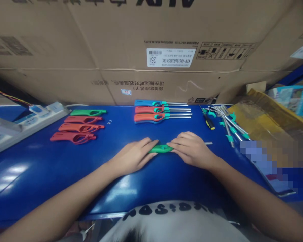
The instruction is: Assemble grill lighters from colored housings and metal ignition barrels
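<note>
A green lighter body [163, 148] lies level between my hands at the middle of the blue table. My left hand [135, 154] is closed on its left end. My right hand [192, 149] grips its right end, and a thin metal tube [208, 143] sticks out past that hand. Beyond my hands, several lighters with metal tubes, such as a red one [147, 117], lie stacked side by side. At the left, a green handle [87, 112] and several red handles [70, 137] without tubes are laid in a column.
A large cardboard box [121, 40] stands along the back. White power strips [27, 126] run along the left. At the right are a black and yellow screwdriver [208, 121], several metal tubes with green parts [233, 126] and a box with yellow tape [262, 114].
</note>
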Available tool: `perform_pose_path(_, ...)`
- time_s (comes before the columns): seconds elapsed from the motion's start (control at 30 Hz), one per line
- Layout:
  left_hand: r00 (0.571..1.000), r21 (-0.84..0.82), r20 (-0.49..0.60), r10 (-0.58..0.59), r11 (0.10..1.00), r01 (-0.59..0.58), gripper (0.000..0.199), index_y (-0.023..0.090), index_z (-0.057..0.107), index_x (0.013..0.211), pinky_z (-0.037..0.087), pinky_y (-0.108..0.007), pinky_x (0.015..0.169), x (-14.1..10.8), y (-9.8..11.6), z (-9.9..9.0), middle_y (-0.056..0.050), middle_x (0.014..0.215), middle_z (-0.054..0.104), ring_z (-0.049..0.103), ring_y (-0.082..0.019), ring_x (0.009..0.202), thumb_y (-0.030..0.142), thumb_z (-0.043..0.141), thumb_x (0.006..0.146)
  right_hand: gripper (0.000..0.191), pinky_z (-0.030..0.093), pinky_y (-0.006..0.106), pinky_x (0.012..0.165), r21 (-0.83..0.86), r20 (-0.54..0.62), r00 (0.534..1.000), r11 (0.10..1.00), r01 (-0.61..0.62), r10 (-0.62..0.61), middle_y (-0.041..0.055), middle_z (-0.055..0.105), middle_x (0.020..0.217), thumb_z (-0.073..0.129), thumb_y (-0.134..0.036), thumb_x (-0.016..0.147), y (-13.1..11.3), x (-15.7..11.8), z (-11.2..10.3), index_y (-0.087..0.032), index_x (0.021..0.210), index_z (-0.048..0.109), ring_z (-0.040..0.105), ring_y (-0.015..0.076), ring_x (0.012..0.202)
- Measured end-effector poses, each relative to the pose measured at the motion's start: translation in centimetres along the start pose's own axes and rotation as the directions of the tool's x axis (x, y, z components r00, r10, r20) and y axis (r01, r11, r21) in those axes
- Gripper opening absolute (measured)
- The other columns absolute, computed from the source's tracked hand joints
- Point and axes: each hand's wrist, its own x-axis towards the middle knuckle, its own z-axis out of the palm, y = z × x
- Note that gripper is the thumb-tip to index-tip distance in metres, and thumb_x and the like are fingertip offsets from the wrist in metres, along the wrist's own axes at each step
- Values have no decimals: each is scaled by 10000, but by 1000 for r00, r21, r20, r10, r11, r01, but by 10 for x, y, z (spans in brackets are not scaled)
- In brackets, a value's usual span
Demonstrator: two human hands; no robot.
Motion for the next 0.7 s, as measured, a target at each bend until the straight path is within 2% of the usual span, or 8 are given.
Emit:
perform_pose_path(0.17, 1000, -34, -29, -12, 999, 11, 445, 169, 506, 1444, 523, -382, 949, -1, -10, -6, -108, 1201, 623, 618, -240, 1077, 373, 347, 1082, 170, 467, 343, 728, -50, -31, 1000, 999, -7, 5, 54, 783, 1022, 636, -202, 960, 7, -6, 1, -160, 1103, 716, 645, 202, 863)
perform_pose_path(0.3, 999, 39, -49, -9, 999, 11, 417, 176, 546, 1413, 505, -421, 958, -3, -18, -8, -118, 1191, 627, 592, -260, 1079, 351, 378, 1074, 187, 468, 346, 777, -37, 58, 996, 997, -64, 66, 42, 784, 1034, 618, -267, 984, 17, -7, -1, -188, 1111, 730, 645, 198, 885)
perform_pose_path(0.43, 999, 62, -53, -8, 998, 12, 396, 188, 563, 1393, 506, -431, 946, -4, -18, -6, -119, 1203, 622, 590, -266, 1088, 334, 386, 1071, 209, 466, 350, 843, -37, 151, 983, 994, -100, 105, 21, 782, 1037, 612, -358, 989, 26, -6, -15, -224, 1076, 748, 653, 193, 916)
perform_pose_path(0.5, 998, 64, -57, -9, 998, 13, 388, 184, 568, 1382, 507, -439, 952, -4, -16, -5, -119, 1211, 618, 591, -267, 1086, 327, 392, 1067, 231, 464, 376, 871, -157, 82, 978, 972, -175, 189, 30, 777, 1029, 611, -403, 982, 35, -9, -24, -232, 1021, 760, 658, 217, 932)
perform_pose_path(0.53, 998, 64, -61, -10, 998, 13, 387, 180, 568, 1381, 509, -441, 953, -5, -16, -5, -121, 1215, 616, 592, -268, 1084, 325, 399, 1064, 250, 466, 394, 880, -244, 8, 963, 935, -258, 268, 49, 772, 1032, 601, -414, 983, 42, -12, -28, -226, 1020, 762, 659, 237, 942)
perform_pose_path(0.6, 998, 61, -66, -10, 998, 14, 385, 174, 567, 1378, 514, -441, 950, -5, -15, -6, -125, 1223, 614, 592, -271, 1084, 320, 415, 1056, 317, 475, 439, 926, -389, -183, 868, 776, -496, 462, 129, 742, 1069, 565, -400, 989, 59, -23, -33, -161, 1087, 748, 649, 299, 999)
perform_pose_path(0.63, 998, 56, -67, -9, 998, 13, 384, 173, 567, 1377, 517, -439, 948, -6, -15, -6, -126, 1229, 614, 591, -273, 1087, 319, 426, 1051, 360, 481, 459, 938, -422, -230, 806, 690, -587, 545, 176, 715, 1092, 557, -392, 978, 68, -30, -33, -117, 1134, 730, 641, 333, 1032)
perform_pose_path(0.7, 998, 43, -68, -6, 999, 9, 381, 169, 567, 1374, 520, -434, 953, -6, -15, -6, -127, 1237, 617, 590, -273, 1098, 313, 450, 1041, 467, 494, 512, 927, -420, -245, 661, 537, -732, 709, 264, 666, 1115, 575, -379, 931, 87, -45, -29, -29, 1228, 662, 636, 392, 1035)
